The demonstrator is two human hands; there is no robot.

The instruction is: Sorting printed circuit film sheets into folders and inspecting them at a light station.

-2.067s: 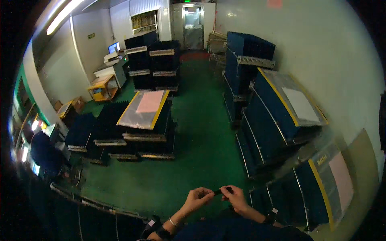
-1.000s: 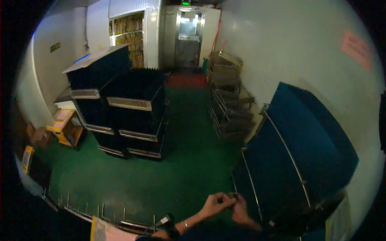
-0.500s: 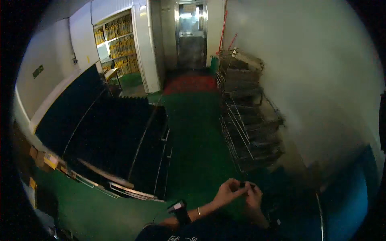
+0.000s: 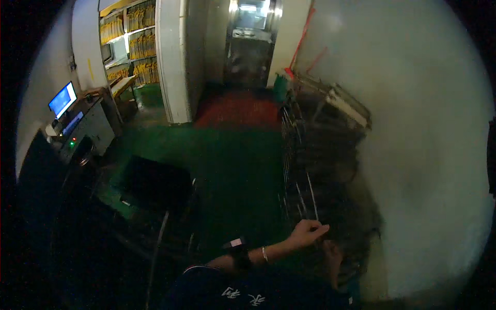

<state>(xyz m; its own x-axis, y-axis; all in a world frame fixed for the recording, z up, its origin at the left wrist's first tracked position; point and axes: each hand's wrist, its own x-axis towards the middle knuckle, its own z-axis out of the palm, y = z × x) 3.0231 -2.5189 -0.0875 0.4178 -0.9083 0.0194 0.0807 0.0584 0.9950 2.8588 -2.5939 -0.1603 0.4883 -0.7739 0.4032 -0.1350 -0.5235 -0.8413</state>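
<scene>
My left hand is held out low in front of me, right of the middle. Its fingers are pressed together in a pinch; whatever they hold is too small and dark to make out. Just below its fingertips is my right hand, dim and smeared, so its fingers do not show clearly. A black strapped device sits on my left forearm, and a pale bracelet circles that wrist. Beyond both hands, along the right wall, stands a dark stack of metal-framed racks or carts.
Green floor runs ahead to a red patch before a metal door. A lit monitor stands on a left-hand desk. Yellow-tagged files fill shelves beyond an opening. Dark, low pieces flank the left.
My view has moved forward along the aisle; the desk and monitor now show at left. My hands have drawn slightly apart, and the small dark thing between them no longer shows.
</scene>
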